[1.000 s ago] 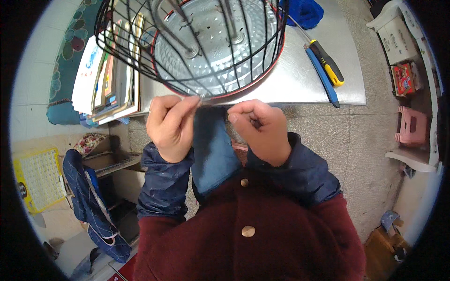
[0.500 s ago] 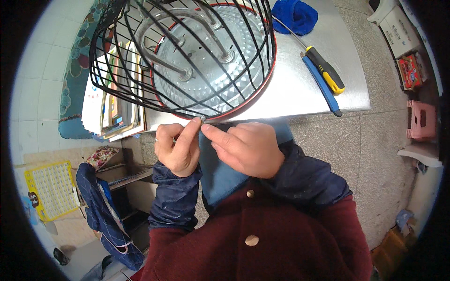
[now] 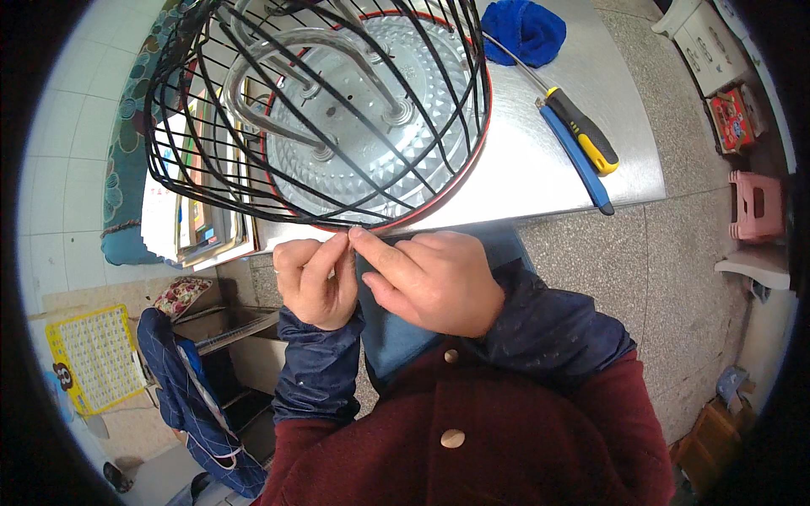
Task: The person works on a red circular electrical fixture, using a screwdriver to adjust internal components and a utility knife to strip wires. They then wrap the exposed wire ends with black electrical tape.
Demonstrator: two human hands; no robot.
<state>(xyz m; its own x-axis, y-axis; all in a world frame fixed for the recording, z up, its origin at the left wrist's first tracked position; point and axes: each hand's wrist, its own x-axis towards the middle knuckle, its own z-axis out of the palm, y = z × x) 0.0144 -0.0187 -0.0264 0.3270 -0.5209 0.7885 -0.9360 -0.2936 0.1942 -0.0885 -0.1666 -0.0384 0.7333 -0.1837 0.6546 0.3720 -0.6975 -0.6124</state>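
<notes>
A round electric heater lies at the table's near edge, with a black wire cage [image 3: 221, 205] over its shiny reflector dish [image 3: 359, 135]. Bent metal heating tubes [image 3: 374, 78] stand inside the cage. At the near point of the dish's red rim [image 3: 447, 196], the fingertips of both hands meet. My left hand [image 3: 316, 282] pinches there with thumb and index finger. My right hand [image 3: 434, 282] reaches in from the other side, index finger extended to the same spot, other fingers curled. Whatever lies between the fingertips is too small and covered to make out.
On the metal table [image 3: 548, 190], right of the heater, lie a yellow-and-black screwdriver [image 3: 582, 126], a slim blue tool [image 3: 575, 156] and a blue cloth [image 3: 525, 32]. Books and papers [image 3: 181, 221] are stacked at the left. A pink stool [image 3: 757, 207] stands on the floor at right.
Both hands and the cage's near side sit slightly lower and farther left in view. A small shiny piece seen between the fingertips earlier is now covered. Both hands stay at the rim.
</notes>
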